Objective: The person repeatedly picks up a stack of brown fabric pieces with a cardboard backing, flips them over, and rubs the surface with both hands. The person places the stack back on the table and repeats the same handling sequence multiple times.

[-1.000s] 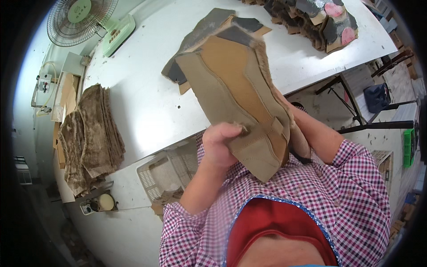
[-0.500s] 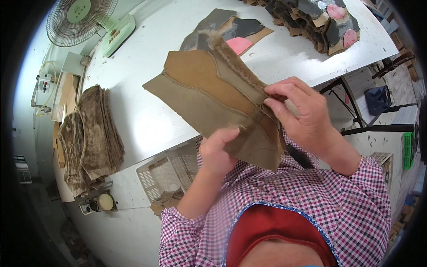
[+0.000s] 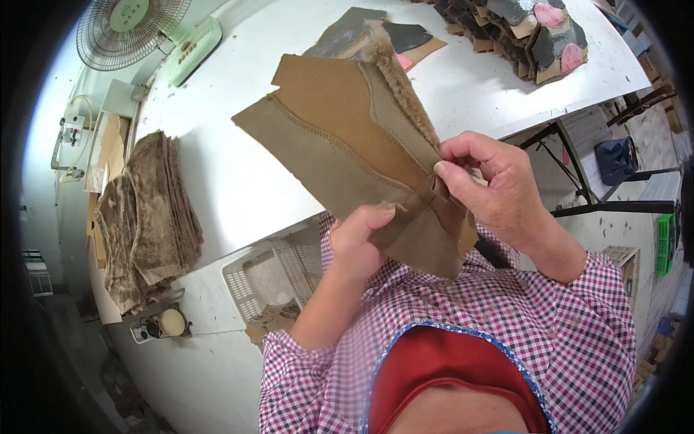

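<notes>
A: Item in hand & loc.?
B: Fur-lined leather upper (image 3: 325,137), two-tone brn, stitched seams. Held tilted betw. both hands, above near edge of white table (image 3: 210,173); lower end in front of checked shirt (image 3: 578,325).
A: L. hand?
B: L. hand (image 3: 356,239) grasping upper at lower left edge; thumb on outer face, other fingers mostly hidden behind.
A: R. hand?
B: R. hand (image 3: 495,181) pinching right edge, thumb vs. index, at lower end of brn fur strip (image 3: 405,87) showing along that edge.
A: Table contents?
B: Dk. grey & tan pc. (image 3: 347,32) flat beyond upper, partly covered by it in view. Pile of similar pcs. (image 3: 535,43) far right, some w/ pink patches. Stack of brn fur pcs. (image 3: 152,217) at left end, overhanging edge. Green desk fan (image 3: 130,29) far left.
A: Below?
B: White plastic basket (image 3: 242,286) under table, brn scraps (image 3: 271,322) at its lower end. Green crate (image 3: 663,242) on floor, far right.
</notes>
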The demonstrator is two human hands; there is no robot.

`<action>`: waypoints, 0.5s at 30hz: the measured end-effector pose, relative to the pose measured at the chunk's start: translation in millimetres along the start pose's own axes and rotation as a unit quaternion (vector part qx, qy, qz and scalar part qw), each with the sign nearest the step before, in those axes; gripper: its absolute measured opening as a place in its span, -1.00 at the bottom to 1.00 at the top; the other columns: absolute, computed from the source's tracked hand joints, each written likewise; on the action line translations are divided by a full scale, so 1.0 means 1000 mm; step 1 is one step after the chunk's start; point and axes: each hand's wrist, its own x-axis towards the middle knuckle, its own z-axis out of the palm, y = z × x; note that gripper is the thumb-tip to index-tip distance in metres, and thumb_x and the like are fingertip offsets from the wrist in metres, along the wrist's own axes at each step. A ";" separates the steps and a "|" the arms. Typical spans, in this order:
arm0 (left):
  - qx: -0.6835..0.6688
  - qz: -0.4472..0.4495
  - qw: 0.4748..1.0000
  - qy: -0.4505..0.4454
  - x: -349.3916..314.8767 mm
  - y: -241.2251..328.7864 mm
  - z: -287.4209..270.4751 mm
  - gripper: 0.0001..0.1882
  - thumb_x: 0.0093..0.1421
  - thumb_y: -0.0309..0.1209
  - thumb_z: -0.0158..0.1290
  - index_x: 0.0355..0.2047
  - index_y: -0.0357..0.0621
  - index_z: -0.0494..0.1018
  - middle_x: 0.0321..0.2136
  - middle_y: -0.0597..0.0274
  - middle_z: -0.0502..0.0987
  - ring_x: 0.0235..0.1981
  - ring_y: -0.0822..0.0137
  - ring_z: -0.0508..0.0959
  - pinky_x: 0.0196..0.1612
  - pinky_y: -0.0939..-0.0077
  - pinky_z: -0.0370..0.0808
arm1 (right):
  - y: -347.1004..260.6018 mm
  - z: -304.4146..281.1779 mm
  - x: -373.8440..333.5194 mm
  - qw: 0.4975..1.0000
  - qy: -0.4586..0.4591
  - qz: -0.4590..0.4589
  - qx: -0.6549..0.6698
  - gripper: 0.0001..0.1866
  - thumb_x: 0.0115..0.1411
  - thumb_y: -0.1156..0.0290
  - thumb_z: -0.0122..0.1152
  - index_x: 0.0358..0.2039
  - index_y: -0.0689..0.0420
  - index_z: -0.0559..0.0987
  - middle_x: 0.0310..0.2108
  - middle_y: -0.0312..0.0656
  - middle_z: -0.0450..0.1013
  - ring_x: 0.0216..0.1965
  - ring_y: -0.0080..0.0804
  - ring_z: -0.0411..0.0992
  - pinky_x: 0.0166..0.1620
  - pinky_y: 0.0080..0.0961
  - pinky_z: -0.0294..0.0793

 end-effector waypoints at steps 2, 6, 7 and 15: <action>0.024 0.001 1.000 0.000 0.003 0.000 -0.002 -0.48 0.05 -0.41 -0.07 0.03 -0.45 0.33 -0.04 -0.03 0.48 -0.02 0.11 0.49 0.09 0.27 0.40 | 0.000 0.001 0.000 0.999 0.003 0.021 0.024 -0.88 0.17 0.54 0.16 -0.30 0.32 0.51 -0.48 -0.20 0.48 -0.46 -0.58 0.41 -0.35 -0.61 0.43; -0.023 0.018 0.997 -0.071 0.011 0.002 -0.007 -0.45 0.10 -0.36 -0.07 0.07 -0.45 0.28 0.00 -0.04 0.45 0.01 0.09 0.47 0.10 0.25 0.39 | 0.010 0.007 0.004 0.999 0.003 -0.022 0.029 -0.92 0.21 0.56 0.08 -0.29 0.30 0.45 -0.49 -0.23 0.44 -0.49 -0.60 0.33 -0.41 -0.62 0.35; -0.061 0.041 0.995 -0.063 0.011 0.002 0.001 -0.46 0.14 -0.34 -0.08 0.09 -0.44 0.26 0.02 -0.05 0.42 0.04 0.06 0.45 0.11 0.22 0.39 | 0.010 0.006 0.004 1.000 0.000 -0.025 0.009 -0.93 0.21 0.56 0.08 -0.30 0.29 0.44 -0.49 -0.22 0.43 -0.49 -0.58 0.33 -0.41 -0.61 0.35; 0.249 0.030 0.968 0.005 0.006 0.007 0.008 -0.52 0.08 -0.49 0.21 0.01 -0.35 0.36 -0.13 0.14 0.52 -0.15 0.36 0.53 -0.10 0.50 0.47 | 0.010 0.006 0.016 0.996 0.030 -0.064 -0.047 -0.92 0.23 0.53 0.06 -0.33 0.28 0.41 -0.52 -0.16 0.40 -0.50 -0.46 0.33 -0.42 -0.57 0.34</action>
